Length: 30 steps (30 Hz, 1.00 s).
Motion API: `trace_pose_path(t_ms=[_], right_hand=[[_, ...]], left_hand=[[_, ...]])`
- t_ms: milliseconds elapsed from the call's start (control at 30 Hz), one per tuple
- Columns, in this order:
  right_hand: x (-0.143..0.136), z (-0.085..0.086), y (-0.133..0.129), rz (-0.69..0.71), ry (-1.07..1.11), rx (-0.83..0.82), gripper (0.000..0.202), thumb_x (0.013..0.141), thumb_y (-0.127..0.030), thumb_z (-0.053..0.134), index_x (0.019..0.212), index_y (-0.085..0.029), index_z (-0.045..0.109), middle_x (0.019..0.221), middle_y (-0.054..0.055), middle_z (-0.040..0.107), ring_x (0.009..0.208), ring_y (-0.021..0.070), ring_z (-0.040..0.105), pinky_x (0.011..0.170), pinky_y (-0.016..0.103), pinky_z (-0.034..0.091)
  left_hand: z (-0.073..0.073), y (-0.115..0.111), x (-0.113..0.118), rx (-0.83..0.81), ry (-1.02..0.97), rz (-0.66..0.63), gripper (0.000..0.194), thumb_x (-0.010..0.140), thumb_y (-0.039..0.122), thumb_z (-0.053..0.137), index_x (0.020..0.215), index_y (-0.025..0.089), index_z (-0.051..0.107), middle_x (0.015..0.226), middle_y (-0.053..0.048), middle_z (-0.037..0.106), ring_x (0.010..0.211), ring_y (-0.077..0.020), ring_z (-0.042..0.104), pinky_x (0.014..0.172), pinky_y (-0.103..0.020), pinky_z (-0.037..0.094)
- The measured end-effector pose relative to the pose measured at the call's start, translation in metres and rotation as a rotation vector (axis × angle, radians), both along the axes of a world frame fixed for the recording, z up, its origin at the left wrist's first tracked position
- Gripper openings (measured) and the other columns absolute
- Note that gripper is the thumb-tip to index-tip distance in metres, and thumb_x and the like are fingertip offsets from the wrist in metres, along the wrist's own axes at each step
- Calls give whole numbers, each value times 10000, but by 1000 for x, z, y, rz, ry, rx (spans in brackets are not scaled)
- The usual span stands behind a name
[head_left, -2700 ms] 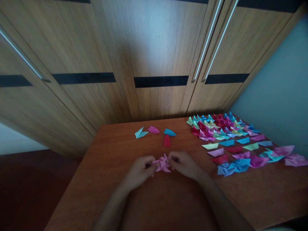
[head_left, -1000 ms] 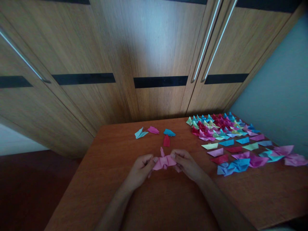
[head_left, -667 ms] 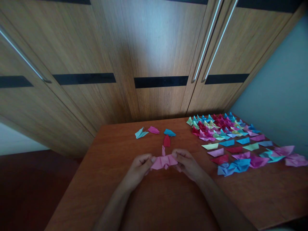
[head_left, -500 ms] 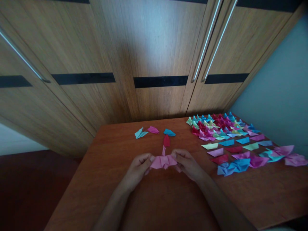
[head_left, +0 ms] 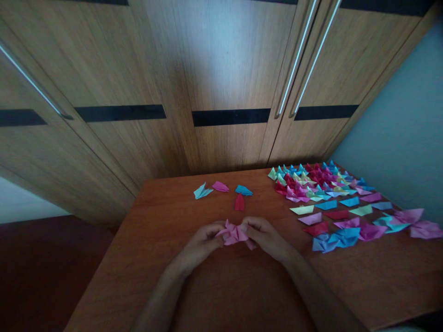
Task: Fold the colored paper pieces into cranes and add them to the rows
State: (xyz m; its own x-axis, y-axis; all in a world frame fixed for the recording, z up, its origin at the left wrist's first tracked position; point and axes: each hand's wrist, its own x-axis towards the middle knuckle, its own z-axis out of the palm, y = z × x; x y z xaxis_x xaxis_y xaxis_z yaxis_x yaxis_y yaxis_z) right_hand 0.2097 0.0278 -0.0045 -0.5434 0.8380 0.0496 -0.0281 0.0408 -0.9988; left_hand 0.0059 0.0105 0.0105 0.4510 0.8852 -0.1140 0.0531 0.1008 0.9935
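Between my two hands is a pink folded paper piece (head_left: pixel 234 234), held above the near middle of the table. My left hand (head_left: pixel 204 242) pinches its left side, and my right hand (head_left: pixel 266 235) pinches its right side. Part of the paper hangs below my right fingers. Just beyond my hands lies a red folded paper (head_left: pixel 239 202). Behind it are a blue folded paper (head_left: pixel 244 190), a pink folded paper (head_left: pixel 220 186) and a light teal folded paper (head_left: pixel 202 191).
Rows of small colourful folded papers (head_left: pixel 318 182) cover the table's far right. Nearer lie flat folded strips (head_left: pixel 326 205) and crumpled-looking pieces, among them a blue one (head_left: pixel 335 240). The brown table (head_left: pixel 155 267) meets a wooden cabinet (head_left: pixel 228 147) behind and a wall (head_left: pixel 398 124) at right.
The pink paper was spread wide with a narrow strip pointing away; now it is more bunched and its strip no longer extends toward the red paper. My hands have come slightly closer together.
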Motion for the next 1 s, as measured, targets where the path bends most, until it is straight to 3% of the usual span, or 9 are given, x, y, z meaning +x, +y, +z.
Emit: trace_pose_path(t_ms=[133,267,500,700,867,1000], right_hand=[[1,-4,0,-23,34,-45,399,869,-456,487,600,-162,484,459,-59,466,421,56,392,433,182,274],[1,-11,-1,22,146,-153,384,856,-449,512,602,-162,490,400,-69,461,324,46,358,347,174,219],[0,-11,-3,68,241,-259,370,840,-436,542,603,-157,488,397,-60,491,287,50,389,300,160,251],[1,-8,-2,53,240,-268,331,825,-427,566,647,-157,495,436,-55,518,326,52,429,325,153,269],[1,-10,-3,27,230,-260,319,826,-402,572,639,-155,499,411,-66,507,304,42,404,308,141,260],[0,-12,-2,58,225,-283,310,836,-408,557,667,-151,512,433,-38,567,320,67,468,312,150,326]], left_hand=[[-3,-2,-4,-53,-75,35,241,818,342,588,697,135,620,674,4,551,667,-121,471,651,-218,359],[-8,-5,-7,-123,-202,13,242,790,357,622,706,131,623,680,-8,574,662,-126,493,651,-226,368],[-10,-7,-5,-163,-297,-19,224,781,344,639,723,127,631,705,-27,608,691,-139,536,675,-244,390],[-3,-8,-3,-178,-364,91,229,764,333,661,675,127,616,668,-15,576,662,-130,518,652,-240,389],[-2,-9,-2,-200,-398,108,224,753,321,676,669,122,615,667,-18,564,658,-122,501,644,-232,388],[-4,-8,-2,-204,-420,127,215,757,305,674,664,121,613,659,-16,558,650,-118,497,632,-226,387]])
